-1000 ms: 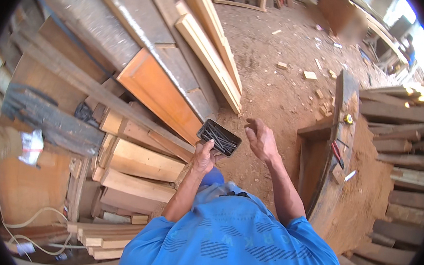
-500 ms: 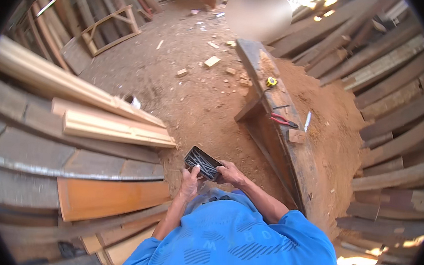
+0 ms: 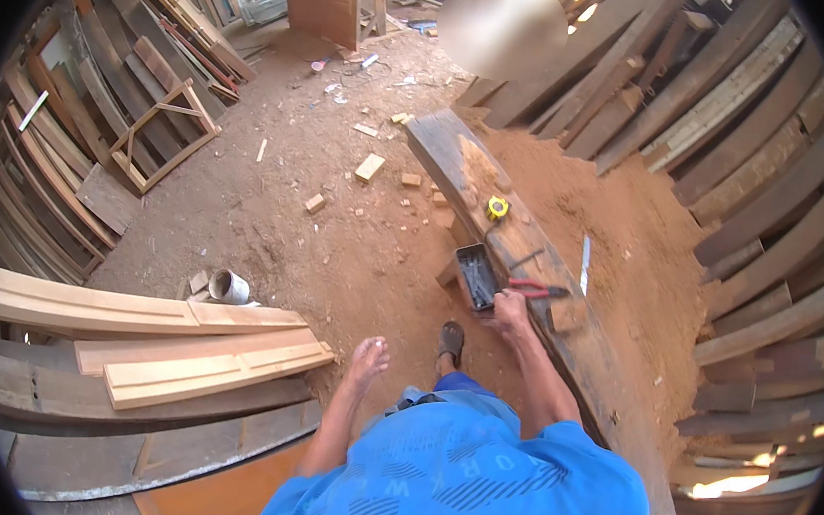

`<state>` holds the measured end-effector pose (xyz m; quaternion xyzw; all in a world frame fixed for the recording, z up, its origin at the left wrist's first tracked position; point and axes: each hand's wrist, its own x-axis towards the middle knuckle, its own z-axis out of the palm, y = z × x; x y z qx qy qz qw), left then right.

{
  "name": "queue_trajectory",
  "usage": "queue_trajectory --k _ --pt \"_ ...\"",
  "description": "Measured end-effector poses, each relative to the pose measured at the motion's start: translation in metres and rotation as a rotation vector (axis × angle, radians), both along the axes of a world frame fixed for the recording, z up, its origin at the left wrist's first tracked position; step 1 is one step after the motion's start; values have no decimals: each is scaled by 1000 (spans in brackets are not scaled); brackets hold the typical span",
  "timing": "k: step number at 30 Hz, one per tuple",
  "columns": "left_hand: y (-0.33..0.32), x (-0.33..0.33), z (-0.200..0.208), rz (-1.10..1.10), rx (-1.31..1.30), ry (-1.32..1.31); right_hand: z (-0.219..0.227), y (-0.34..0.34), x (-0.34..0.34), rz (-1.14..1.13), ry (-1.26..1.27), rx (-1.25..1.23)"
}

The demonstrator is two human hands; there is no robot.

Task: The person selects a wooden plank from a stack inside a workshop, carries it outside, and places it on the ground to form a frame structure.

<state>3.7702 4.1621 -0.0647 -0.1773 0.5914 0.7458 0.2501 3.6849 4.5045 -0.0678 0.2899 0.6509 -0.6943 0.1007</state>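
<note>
While the right hand (image 3: pixel 510 309) grips the near end of a dark tray (image 3: pixel 477 275) on the long plank (image 3: pixel 528 257), the left hand (image 3: pixel 368 356) is held open, empty, near red pliers (image 3: pixel 537 289).

A woodworking yard; stacked planks (image 3: pixel 137 313) all around, sawdust-strewn dirt floor (image 3: pixel 336 242), offcuts, a long timber beam (image 3: pixel 527 267).

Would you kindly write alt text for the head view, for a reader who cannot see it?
A person in a blue shirt sets a small dark rectangular tray on a long wooden beam with the right hand, while the left hand hangs open and empty. Red-handled pliers and a yellow tape measure lie on the beam, amid sawdust and stacked planks.
</note>
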Motion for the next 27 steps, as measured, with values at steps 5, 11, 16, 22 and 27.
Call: queue_trajectory --k 5,11,16,22,27 --pt "-68 -29 -77 -125 -780 160 27 8 -139 37 -19 -35" --pt "-81 -56 -72 52 -854 -135 20 10 -295 41 -16 -98" --pt "-87 -40 -116 222 -680 -121 -15 6 -373 61 5 -199" --pt "-124 -27 -122 229 -559 -283 -93 35 -401 20 128 45" --pt "-163 -13 -172 360 -462 -432 -19 -25 -307 -26 -120 192"
